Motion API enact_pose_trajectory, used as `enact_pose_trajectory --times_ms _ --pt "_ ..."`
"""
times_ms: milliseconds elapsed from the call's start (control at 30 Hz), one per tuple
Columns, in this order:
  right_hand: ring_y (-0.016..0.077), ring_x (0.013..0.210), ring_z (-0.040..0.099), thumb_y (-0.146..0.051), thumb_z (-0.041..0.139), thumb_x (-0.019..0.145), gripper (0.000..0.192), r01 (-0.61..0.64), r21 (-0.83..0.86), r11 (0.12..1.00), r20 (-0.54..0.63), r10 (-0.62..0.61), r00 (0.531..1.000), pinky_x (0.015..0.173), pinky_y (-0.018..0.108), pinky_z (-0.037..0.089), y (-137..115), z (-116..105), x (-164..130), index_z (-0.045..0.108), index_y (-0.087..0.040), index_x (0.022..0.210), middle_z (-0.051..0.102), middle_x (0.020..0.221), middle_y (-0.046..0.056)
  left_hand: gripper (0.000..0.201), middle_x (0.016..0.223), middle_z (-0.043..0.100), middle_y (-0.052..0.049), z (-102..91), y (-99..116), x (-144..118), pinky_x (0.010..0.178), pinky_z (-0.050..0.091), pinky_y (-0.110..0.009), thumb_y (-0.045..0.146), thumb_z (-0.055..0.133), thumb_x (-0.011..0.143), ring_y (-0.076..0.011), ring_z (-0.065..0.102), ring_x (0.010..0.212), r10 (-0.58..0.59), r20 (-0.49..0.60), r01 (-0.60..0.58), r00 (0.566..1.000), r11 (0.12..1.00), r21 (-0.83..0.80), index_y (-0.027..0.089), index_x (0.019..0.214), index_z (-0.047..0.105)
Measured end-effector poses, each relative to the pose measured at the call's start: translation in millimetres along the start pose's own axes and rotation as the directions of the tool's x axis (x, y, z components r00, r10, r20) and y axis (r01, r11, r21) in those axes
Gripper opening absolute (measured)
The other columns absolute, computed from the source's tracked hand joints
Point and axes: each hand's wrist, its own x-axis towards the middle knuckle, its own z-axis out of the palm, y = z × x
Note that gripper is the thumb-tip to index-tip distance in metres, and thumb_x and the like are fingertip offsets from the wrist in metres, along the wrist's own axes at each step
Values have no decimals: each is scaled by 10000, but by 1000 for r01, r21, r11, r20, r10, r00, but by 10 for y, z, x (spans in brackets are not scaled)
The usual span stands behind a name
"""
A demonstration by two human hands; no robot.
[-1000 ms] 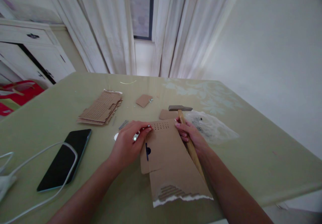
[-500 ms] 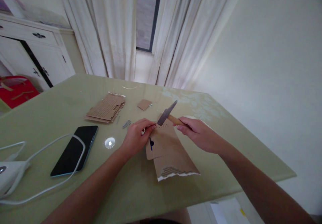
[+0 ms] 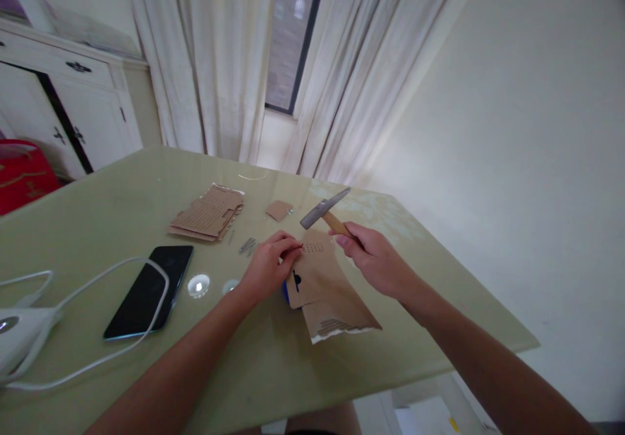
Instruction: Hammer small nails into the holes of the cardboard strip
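My right hand is wrapped round the wooden handle of a hammer. The metal head is raised, tilted, over the far end of a brown cardboard piece. Rows of small holes run across that end, and one torn edge faces me. At the holes' left side, my left hand pinches a thin nail, mostly hidden by the fingers. Something blue shows under the cardboard's left edge. Several loose nails lie just beyond my left hand.
A stack of hole-punched cardboard lies at the back left, a small cardboard square right of it. To the left are a black phone and a white cable looping over it. The table edge runs nearby.
The hammer head has lifted away from my left fingers, and its handle is more steeply angled. My left hand keeps its pinch at the cardboard. The whole view has shifted slightly.
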Motion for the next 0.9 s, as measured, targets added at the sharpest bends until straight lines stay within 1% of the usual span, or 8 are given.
enact_pose_trajectory --times_ms 33,167,367,500,533,667,733,900 --pt "198 745 573 -402 500 1104 291 -6 6 1000 3 6 1000 685 314 330 6 5 -4 600 -215 904 611 783 3 161 1015 747 -67 -1 -1 3 832 543 -322 243 637 1008 -207 713 911 -3 1 3 1000 1000 -8 200 943 777" --pt "217 806 592 -369 526 1078 264 -10 -67 998 112 18 994 715 326 332 53 53 -19 635 -213 897 658 843 30 171 985 723 -60 -12 -2 9 693 539 -273 248 629 998 -180 701 826 -23 15 23 1000 999 -40 192 896 755" --pt "193 725 559 -426 487 1088 312 -39 90 995 0 39 999 672 310 340 151 105 16 630 -213 910 601 778 2 178 1035 743 -67 -32 -4 8 695 578 -263 274 647 986 -167 724 827 -48 29 50 998 997 -64 192 916 789" --pt "207 783 584 -365 527 1066 278 -34 -23 999 122 37 992 702 319 336 161 118 21 623 -210 855 648 822 25 155 1021 743 -62 -47 4 8 669 586 -253 250 657 959 -153 725 783 -56 33 58 998 996 -68 188 915 792" --pt "210 790 585 -358 535 1063 276 -30 -51 998 128 37 991 703 321 331 157 112 18 617 -211 845 653 825 27 152 1018 744 -61 -50 7 8 664 587 -251 248 661 954 -152 726 777 -58 36 60 998 996 -67 187 909 793" --pt "200 743 567 -390 519 1088 294 -14 -18 1000 12 14 1000 685 316 329 136 51 15 593 -219 861 618 780 4 164 1049 761 -73 -65 17 9 650 586 -245 260 669 953 -160 736 810 -70 50 73 996 996 -50 191 917 814" --pt "201 737 574 -386 511 1097 290 -10 -8 1000 -8 10 1000 687 316 336 127 34 16 594 -220 874 619 778 4 180 1056 765 -79 -73 23 11 638 582 -244 270 669 957 -167 737 827 -74 57 76 996 997 -33 193 931 829" --pt "224 791 623 -305 542 1092 237 -19 -154 988 121 38 992 707 321 335 130 117 -26 626 -214 889 686 831 39 219 1060 768 -80 -95 48 11 612 565 -235 274 647 968 -173 735 850 -79 77 81 994 997 -19 206 950 855"
